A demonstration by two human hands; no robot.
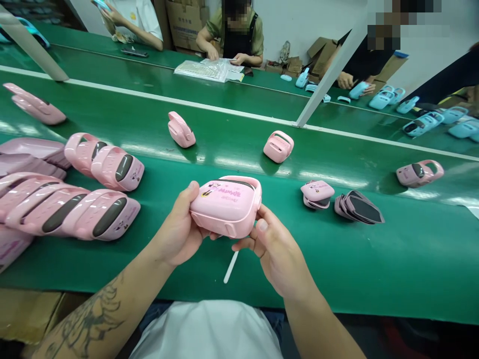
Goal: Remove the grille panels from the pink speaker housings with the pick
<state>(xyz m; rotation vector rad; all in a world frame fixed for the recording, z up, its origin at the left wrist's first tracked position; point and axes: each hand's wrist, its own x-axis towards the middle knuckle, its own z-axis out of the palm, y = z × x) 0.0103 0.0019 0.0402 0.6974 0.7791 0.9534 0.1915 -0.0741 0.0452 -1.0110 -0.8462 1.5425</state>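
casing with carry handle, between both hands, long axis crosswise from left hand to right hand; left clamped around one end, thumb on top; right curled onto opposite end. glossy pink plastic, rounded box, printed face. slim white rod just below right hand, contact unclear.

Nothing clearly legible. Pink case, held: pink lettering, upside down, illeg. Row cases, L: sim. print, too sm. Bkgd. ctn.: Chinese chars., blurred.
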